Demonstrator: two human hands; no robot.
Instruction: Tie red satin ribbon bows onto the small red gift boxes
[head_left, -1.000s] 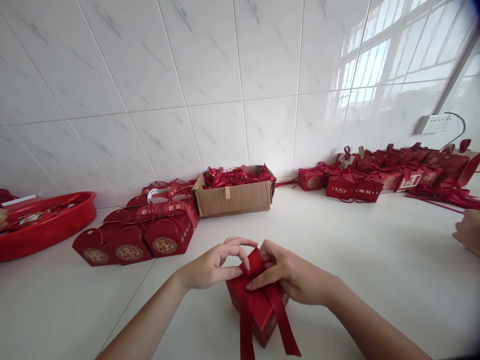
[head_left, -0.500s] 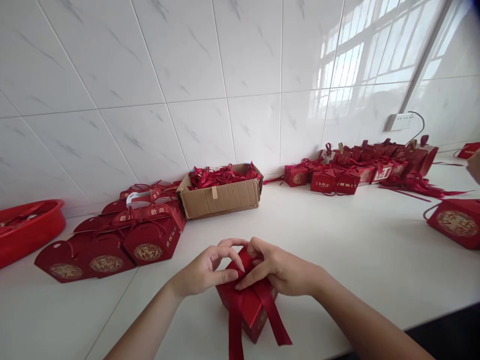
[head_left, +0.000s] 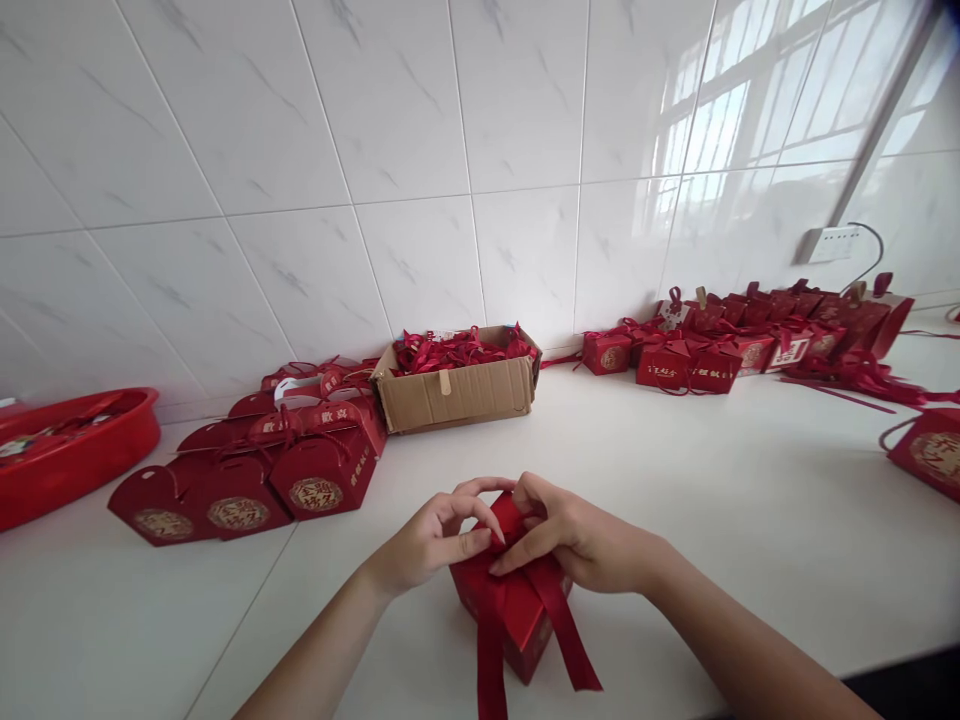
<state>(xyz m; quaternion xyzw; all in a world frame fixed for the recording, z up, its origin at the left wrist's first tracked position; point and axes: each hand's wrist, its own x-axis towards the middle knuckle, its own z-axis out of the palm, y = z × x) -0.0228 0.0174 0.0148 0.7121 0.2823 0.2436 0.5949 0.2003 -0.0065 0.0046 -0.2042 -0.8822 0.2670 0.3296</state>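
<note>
A small red gift box (head_left: 528,620) stands on the white counter, directly under both hands. Red ribbon (head_left: 491,650) lies across its top, and two loose tails hang down the near side. My left hand (head_left: 446,535) pinches the ribbon at the top of the box from the left, thumb and forefinger close together. From the right, my right hand (head_left: 574,535) is closed on the ribbon at the same spot, its fingertips almost meeting the left ones. The ribbon's crossing is partly hidden by the fingers.
A cardboard box (head_left: 480,395) full of red ribbons stands against the tiled wall. Left of it are several red gift boxes (head_left: 240,505) and a red basin (head_left: 82,465). Further ribbon-tied boxes (head_left: 686,368) line the right back, with a box (head_left: 930,450) at the right edge.
The whole scene has shifted slightly to the right in view as the head turned a little left. Both hands keep nearly the same hold on the ribbon.
</note>
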